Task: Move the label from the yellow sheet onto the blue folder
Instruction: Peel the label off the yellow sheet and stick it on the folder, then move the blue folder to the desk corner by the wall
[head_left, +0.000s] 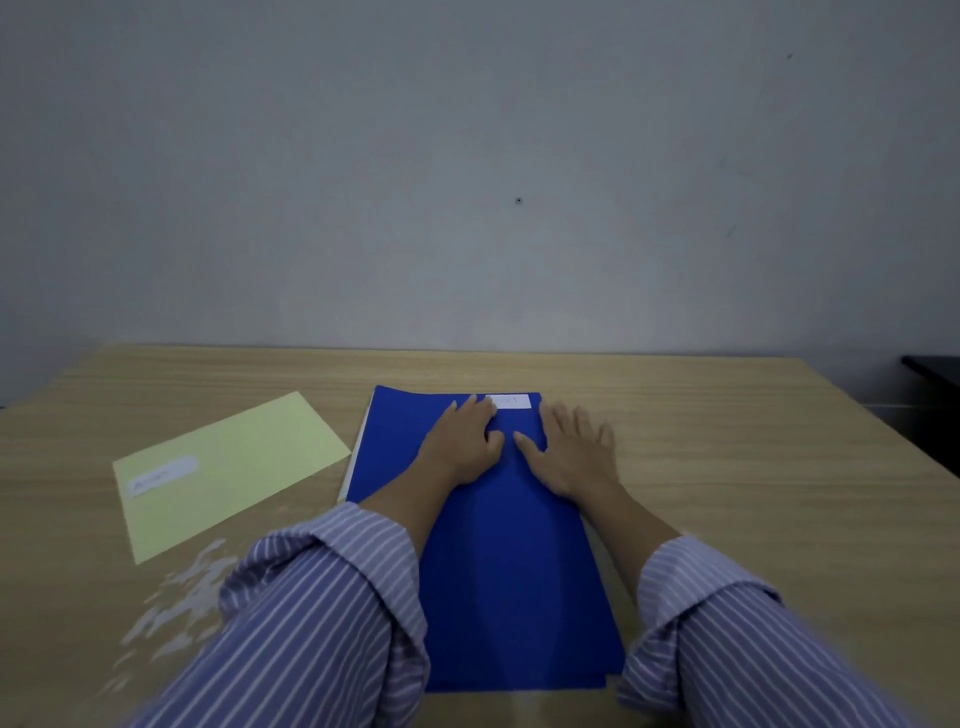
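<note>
A blue folder lies lengthwise on the wooden table in front of me. A white label sits on its far end. My left hand lies flat on the folder, its fingertips touching the label's left end. My right hand rests flat on the folder's right edge, fingers spread, just below and right of the label. A yellow sheet lies to the left of the folder, with a white label on its left part.
The wooden table runs up to a plain grey wall. A dark piece of furniture stands beyond the table's right edge. My striped sleeves cover the near part of the table.
</note>
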